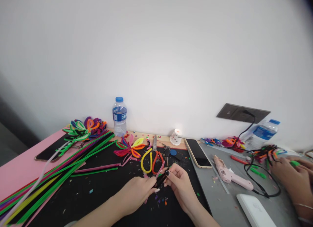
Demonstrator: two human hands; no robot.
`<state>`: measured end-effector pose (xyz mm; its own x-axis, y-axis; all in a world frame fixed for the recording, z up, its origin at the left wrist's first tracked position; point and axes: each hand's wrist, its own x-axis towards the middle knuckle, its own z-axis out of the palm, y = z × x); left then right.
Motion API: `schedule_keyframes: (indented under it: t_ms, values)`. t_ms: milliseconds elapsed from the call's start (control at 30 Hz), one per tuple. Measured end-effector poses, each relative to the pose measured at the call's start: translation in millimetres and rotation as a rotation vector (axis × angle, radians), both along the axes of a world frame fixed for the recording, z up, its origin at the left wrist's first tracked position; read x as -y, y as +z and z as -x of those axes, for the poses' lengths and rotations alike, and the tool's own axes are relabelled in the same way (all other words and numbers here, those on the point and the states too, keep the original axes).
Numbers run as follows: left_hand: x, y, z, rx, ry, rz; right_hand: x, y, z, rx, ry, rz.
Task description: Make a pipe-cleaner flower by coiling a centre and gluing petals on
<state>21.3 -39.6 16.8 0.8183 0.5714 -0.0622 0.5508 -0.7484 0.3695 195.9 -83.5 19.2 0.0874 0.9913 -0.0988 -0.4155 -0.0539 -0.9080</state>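
My left hand (138,193) and my right hand (179,184) meet over a black mat (102,194), fingers pinched together on a pink pipe cleaner (160,170) and a dark piece I cannot make out between the fingertips. Just beyond them lie scissors (154,155) with a yellow and an orange handle loop, and a pipe-cleaner flower (130,148) in pink, orange and yellow.
Long pipe cleaners (56,175) fan across the left beside finished flowers (85,126) and a dark phone (50,151). A water bottle (119,116), paper cup (176,137), keys (168,152), phone (197,152) and pink glue gun (231,175) lie around. Another person's hands (290,175) work at right.
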Motion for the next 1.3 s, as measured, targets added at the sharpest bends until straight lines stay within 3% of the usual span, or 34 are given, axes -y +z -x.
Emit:
schedule_keyframes:
  t_ms: [300, 600, 967, 1300]
  values:
    - [1.8, 5.1, -1.7, 0.004, 0.006, 0.042, 0.6, -4.1, -0.1, 0.263, -0.092, -0.027]
    - [2.9, 3.0, -2.3, 0.032, 0.008, 0.031, 0.0, -8.0, -0.4, 0.185, -0.082, 0.023]
    - [2.6, 5.9, -2.6, 0.012, 0.011, 0.044, -0.7, -3.2, -2.9, 0.336, -0.196, -0.038]
    - [3.3, 7.2, 1.7, 0.087, 0.014, 0.169, -2.6, -11.0, -7.6, 0.166, -0.048, -0.017]
